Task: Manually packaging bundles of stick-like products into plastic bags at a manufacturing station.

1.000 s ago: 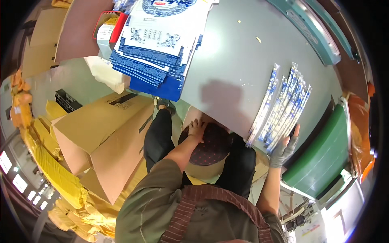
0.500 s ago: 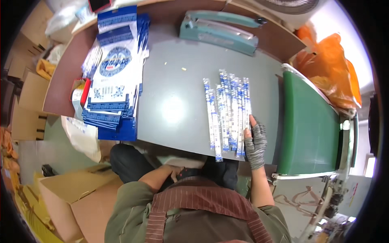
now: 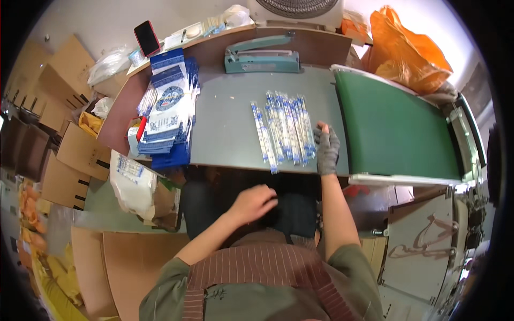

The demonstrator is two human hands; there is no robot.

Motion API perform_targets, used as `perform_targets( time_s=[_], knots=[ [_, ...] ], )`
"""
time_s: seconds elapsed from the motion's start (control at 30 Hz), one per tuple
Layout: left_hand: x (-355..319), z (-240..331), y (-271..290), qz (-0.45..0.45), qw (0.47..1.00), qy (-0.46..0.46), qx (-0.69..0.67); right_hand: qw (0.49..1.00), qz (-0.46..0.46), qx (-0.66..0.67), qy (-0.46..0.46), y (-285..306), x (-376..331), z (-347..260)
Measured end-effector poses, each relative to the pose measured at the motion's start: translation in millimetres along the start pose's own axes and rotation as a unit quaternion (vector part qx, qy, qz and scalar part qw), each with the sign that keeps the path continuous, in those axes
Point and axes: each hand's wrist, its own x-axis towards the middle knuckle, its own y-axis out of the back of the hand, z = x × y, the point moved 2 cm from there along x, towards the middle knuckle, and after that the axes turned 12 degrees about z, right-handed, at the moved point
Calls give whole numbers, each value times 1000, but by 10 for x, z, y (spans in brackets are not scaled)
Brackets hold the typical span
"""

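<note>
Slim clear packets with white and blue contents [image 3: 289,128] lie side by side in a loose bundle on the grey table, with one packet [image 3: 263,136] slightly apart on the left. My right hand [image 3: 327,148], in a grey fingerless glove, rests at the bundle's right edge. Its fingers are loosely bent and nothing shows in them. Bare and empty, my left hand [image 3: 252,204] hovers over my lap below the table's front edge, its fingers half bent and partly apart.
Blue-and-white printed bags [image 3: 170,115] are stacked at the table's left. A teal bar sealer [image 3: 262,58] stands at the back. Right of the table runs a green conveyor belt [image 3: 393,131]; an orange bag [image 3: 409,51] sits behind it. A phone [image 3: 146,38] stands on the back-left ledge.
My left hand has risen from my lap and moved right, toward the table. My right hand stays beside the packets, its fingertips now drawn slightly away. The view has tilted up.
</note>
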Motion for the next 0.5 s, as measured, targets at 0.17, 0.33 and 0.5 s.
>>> perform_targets(
  time_s=[0.17, 0.33, 0.5],
  knots=[
    [105, -68, 219, 217, 965, -48, 136, 996, 34, 83, -27, 60, 174, 155],
    [554, -153, 172, 153, 982, -2, 112, 992, 31, 117, -45, 76, 228, 102],
    [804, -496, 139, 60, 995, 7, 85, 989, 46, 133, -36, 35, 210, 126]
  ],
)
